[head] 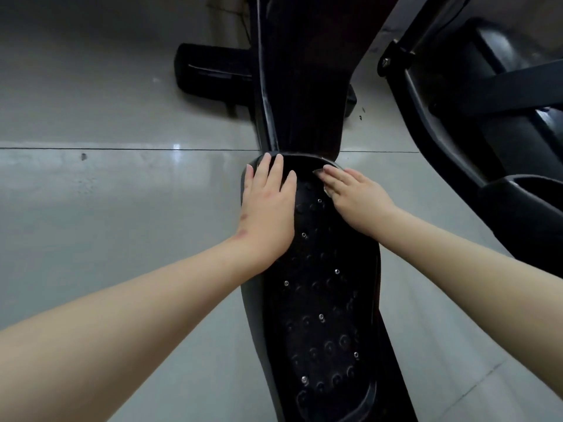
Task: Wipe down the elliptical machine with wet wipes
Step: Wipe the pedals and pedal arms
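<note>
1. A black studded pedal (323, 300) of the elliptical runs from the bottom of the view up to its middle, above a grey tiled floor (106, 193).
2. The left hand (268, 202) lies flat on the pedal's front left part. Its fingers are straight and close together, with the tips at the raised front rim, and it holds nothing.
3. The right hand (353, 199) lies on the front right part. Its fingers are nearly straight and press a wipe (320, 173) against the pedal.
4. Only small pale bits of the wipe show, at the fingertips and by the edge of the hand.
5. The 2 hands are near each other but apart, with a strip of studded surface between them.
6. Beyond the front rim a wide black beam (301, 86) rises toward the top of the view, and a black foot (210, 71) sticks out to its left on the floor.
7. At the right, well apart from the hands, stand more dark frame (426, 123) parts of the machine.
</note>
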